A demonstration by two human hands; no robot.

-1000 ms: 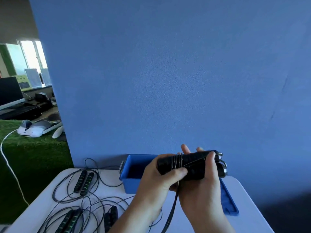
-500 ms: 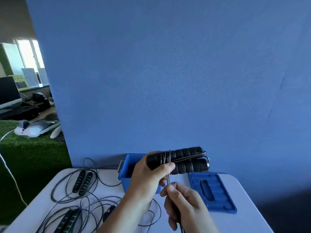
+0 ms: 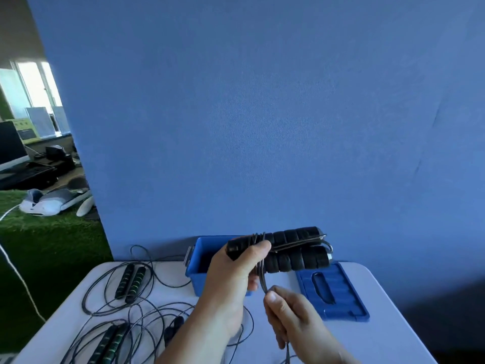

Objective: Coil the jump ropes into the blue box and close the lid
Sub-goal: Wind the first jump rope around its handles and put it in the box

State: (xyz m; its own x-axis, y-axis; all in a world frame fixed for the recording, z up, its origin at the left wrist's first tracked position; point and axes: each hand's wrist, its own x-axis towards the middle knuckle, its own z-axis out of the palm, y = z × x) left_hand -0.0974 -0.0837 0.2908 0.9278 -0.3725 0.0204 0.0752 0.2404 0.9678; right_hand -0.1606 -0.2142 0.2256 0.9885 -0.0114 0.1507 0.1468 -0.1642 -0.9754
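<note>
Pinching the cord (image 3: 262, 281) between thumb and curled fingers, right hand (image 3: 296, 319) sits nearest, just this side of the blue box (image 3: 195, 281). Cord rises to wraps on the paired handles (image 3: 296, 254), long axis left-right, held above the box's near rim. Left hand (image 3: 231, 279) curled round their left end. Lid (image 3: 341, 298) flat, right of box. Next wrap likely circles that axis.

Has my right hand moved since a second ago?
Yes. The right hand has dropped off the handles and now pinches the cord lower down, left of the blue lid.
</note>
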